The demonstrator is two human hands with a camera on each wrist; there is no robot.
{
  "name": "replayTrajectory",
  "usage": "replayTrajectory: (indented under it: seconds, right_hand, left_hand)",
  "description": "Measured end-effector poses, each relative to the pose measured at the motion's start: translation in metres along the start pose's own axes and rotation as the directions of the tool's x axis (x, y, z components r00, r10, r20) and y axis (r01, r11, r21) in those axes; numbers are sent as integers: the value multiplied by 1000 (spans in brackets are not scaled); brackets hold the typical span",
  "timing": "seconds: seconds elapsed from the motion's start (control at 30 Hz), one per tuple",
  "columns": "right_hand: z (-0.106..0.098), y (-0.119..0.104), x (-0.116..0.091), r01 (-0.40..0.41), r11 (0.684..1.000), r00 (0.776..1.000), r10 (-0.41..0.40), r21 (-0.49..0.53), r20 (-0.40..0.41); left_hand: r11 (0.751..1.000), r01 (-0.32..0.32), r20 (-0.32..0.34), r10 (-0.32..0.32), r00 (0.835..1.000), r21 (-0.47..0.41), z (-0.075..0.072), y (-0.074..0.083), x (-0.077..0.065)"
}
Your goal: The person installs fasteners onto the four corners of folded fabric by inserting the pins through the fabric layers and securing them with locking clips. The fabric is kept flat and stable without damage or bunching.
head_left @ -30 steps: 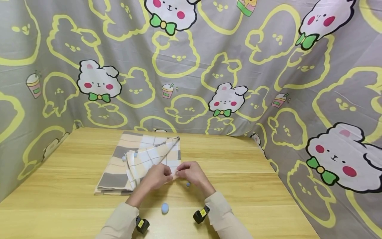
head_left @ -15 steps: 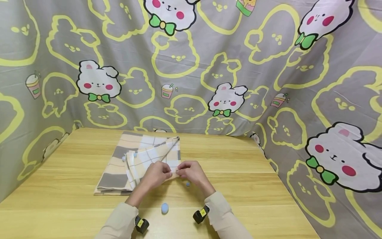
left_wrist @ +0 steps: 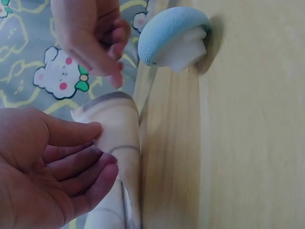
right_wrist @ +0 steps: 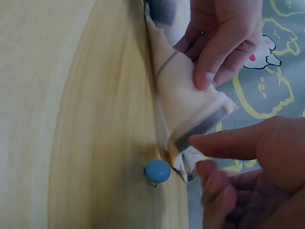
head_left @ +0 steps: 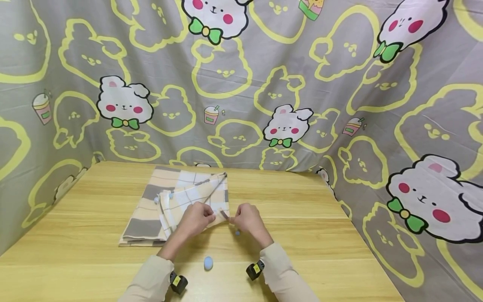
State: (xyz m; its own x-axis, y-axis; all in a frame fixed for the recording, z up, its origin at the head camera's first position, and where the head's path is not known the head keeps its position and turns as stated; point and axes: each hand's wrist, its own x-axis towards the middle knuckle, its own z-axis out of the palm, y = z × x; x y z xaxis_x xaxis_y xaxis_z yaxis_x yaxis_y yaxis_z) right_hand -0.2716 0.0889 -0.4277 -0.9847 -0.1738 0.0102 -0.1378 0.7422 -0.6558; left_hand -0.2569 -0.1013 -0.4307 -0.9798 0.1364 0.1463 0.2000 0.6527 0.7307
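Observation:
A folded plaid cloth (head_left: 143, 214) in peach, grey and white lies on the table, its upper layer turned back diagonally. My left hand (head_left: 196, 218) pinches the near edge of that layer between thumb and fingers. At the cloth's near right corner, my right hand (right_wrist: 248, 176) has thumb and forefinger parted, fingertips right at the dark-striped edge. Close below it lies a small blue-headed pin (right_wrist: 157, 171) with a thin metal point. A mushroom-shaped piece (left_wrist: 174, 33), blue cap and white stem, lies nearer the person.
Two more small light-blue pieces (head_left: 157, 199) sit on the cloth's left part. The wooden table (head_left: 302, 235) extends right and toward the person. A grey patterned curtain (head_left: 241, 84) hangs behind and along both sides. Black cameras (head_left: 255, 270) are strapped to both wrists.
Both hands were together pinching the cloth's near edge. My right hand has shifted slightly right with its fingers parting, and the dark-striped corner now shows between the hands. The blue pieces have not moved.

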Motion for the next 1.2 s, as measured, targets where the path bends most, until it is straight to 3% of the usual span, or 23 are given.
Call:
replayTrajectory:
  seconds: [0.17, 0.3, 0.9, 1.1, 1.2]
  right_hand:
    - [0, 1, -2, -73, 989, 994, 82, -132, 68]
    - [0, 2, -4, -96, 983, 983, 119, -157, 143]
    - [0, 3, -6, -35, 988, 979, 64, -151, 191]
    - [0, 3, -5, 55, 995, 984, -40, -84, 173]
    - [0, 2, -4, 62, 998, 983, -58, -13, 174]
  left_hand:
    - [1000, -4, -11, 4, 1000, -9, -1, 0, 1]
    - [1000, -6, -14, 6, 1000, -10, -2, 0, 0]
    - [999, 8, -10, -8, 1000, -41, -5, -4, 2]
    - [999, 22, -10, -22, 1000, -34, -5, -5, 3]
    - [999, 18, -9, -18, 1000, -37, -5, -5, 3]
